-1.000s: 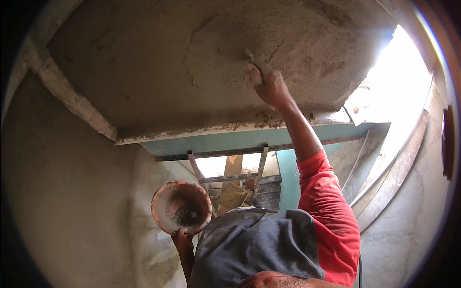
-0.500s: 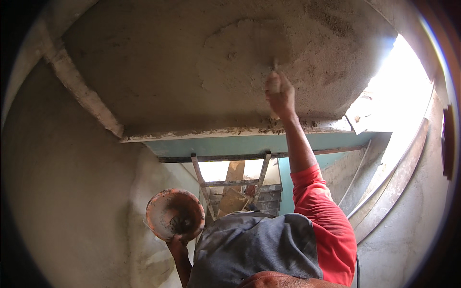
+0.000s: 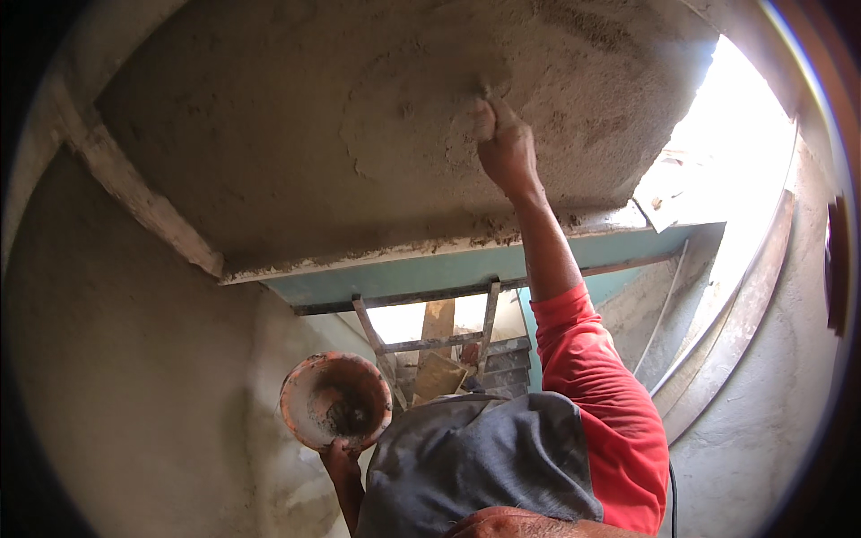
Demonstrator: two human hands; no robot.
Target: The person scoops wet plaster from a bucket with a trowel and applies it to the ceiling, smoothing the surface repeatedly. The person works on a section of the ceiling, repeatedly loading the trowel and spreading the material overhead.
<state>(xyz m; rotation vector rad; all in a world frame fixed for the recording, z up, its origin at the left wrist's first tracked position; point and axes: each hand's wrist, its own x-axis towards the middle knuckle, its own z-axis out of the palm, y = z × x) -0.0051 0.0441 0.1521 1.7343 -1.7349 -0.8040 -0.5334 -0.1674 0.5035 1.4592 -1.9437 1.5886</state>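
Observation:
Raised overhead, my right hand is closed around the pale handle of a trowel. Its blade is pressed to the wet grey plaster and blends into it, blurred. Around the blade, a patch of fresher mortar shows a ragged outline. Low on the left, my left hand grips the rim of a worn orange bucket tilted so its mouth faces me. A little dark mortar lies in the bottom of the bucket.
Below the plastered surface runs a ledge above a pale green band. A ladder stands behind me by steps and boards. A plastered wall rises at left; bright daylight enters at right beside a curved board.
My right hand has moved up and to the left with the trowel across the plaster. The bucket has shifted slightly right, still in my left hand. The whole view has tilted a little.

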